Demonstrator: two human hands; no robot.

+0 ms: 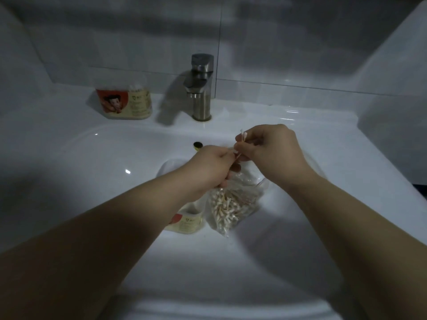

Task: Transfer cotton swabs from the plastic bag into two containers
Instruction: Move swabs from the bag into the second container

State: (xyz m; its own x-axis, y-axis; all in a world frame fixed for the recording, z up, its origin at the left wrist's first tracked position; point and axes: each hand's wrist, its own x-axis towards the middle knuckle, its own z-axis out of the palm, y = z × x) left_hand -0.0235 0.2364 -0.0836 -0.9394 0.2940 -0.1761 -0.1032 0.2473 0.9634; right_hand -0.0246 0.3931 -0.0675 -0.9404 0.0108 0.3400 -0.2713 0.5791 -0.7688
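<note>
Both hands over the middle of the white ceramic sink (335, 158), close together and nearly touching. Right hand (275, 153) in a closed grip, thumb and fingertips pinching a small bunch of wooden-stemmed cotton swabs (240, 140). Long axis of the bunch near upright, leaning slightly right, white tips pointing up and away toward the brushed-steel tap (200, 88), lower ends down at the left fingertips. Left hand (212, 168) with fingers curled, gripping the mouth of the clear plastic bag (233, 204); cannot tell whether its fingertips also pinch the bunch. Bag hanging from that grip down to the basin floor, long axis running toward the viewer, bottom corner nearest. Inside, many more swabs, packed roughly parallel and slanting from upper right to lower left.

Just left of the bag, 1 clear plastic tub with a red and cream label (187, 221), sitting in the basin and partly hidden under the left forearm. A 2nd tub (126, 101) of the same kind upright on the sink's back ledge, left of the tap and well apart from the hands.

Open basin to the left of the hands and toward the near rim. Dark round overflow cap (198, 145) just beyond the left hand. Tiled wall behind the tap; white side wall close along the right rim.
</note>
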